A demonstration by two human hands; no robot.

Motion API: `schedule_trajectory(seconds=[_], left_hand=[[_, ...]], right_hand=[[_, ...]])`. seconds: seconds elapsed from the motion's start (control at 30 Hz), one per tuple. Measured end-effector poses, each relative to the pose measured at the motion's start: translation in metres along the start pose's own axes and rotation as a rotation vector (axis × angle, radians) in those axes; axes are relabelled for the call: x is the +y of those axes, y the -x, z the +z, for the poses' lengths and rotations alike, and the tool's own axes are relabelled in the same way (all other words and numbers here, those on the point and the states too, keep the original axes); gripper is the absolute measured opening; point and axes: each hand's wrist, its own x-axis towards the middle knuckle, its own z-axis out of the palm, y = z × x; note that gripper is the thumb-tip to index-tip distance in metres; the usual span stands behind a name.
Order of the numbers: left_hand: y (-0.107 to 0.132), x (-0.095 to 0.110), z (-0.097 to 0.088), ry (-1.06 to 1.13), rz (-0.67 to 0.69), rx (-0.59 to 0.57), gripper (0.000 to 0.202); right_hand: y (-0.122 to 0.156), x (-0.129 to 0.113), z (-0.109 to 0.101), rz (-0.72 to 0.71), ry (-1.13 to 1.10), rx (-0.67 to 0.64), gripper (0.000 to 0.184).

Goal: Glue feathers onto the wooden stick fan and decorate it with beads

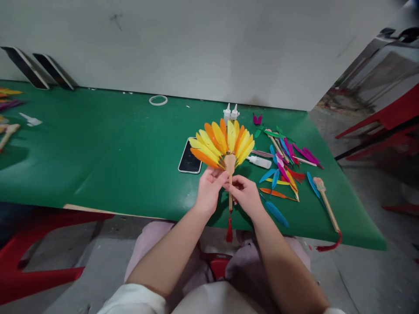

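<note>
I hold a feather fan (224, 144) upright over the green table (108, 152). Its yellow and orange feathers spread from a wooden handle (230, 174) that ends in a red tassel (229, 229). My left hand (209, 189) pinches the fan's base from the left, fingers closed by the lowest feathers. My right hand (247, 194) grips the handle from the right, fingers curled round it. Both hands hover above the table's near edge.
Loose coloured feathers (284, 168) lie scattered to the right, with a second wooden handle with tassel (327, 207). Two small glue bottles (230, 112) stand behind the fan, another bottle (260, 162) lies flat. A phone (190, 161) lies left of the fan. Red chairs (386, 126) stand right.
</note>
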Motion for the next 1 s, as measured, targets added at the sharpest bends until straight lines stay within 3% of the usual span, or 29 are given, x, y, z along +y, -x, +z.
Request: schedule_trajectory(seconds=[0.13, 0.47, 1.0], left_hand=[[-0.003, 0.003, -0.004, 0.067, -0.1, 0.076, 0.02], [-0.004, 0.001, -0.005, 0.083, -0.138, 0.087, 0.029], [-0.005, -0.007, -0.007, 0.005, -0.185, 0.142, 0.022]], right_hand=[[0.001, 0.003, 0.005, -0.002, 0.078, -0.039, 0.023], [0.001, 0.01, 0.005, -0.025, 0.111, -0.071, 0.026], [0.0, 0.009, 0.006, -0.065, 0.126, -0.065, 0.023]])
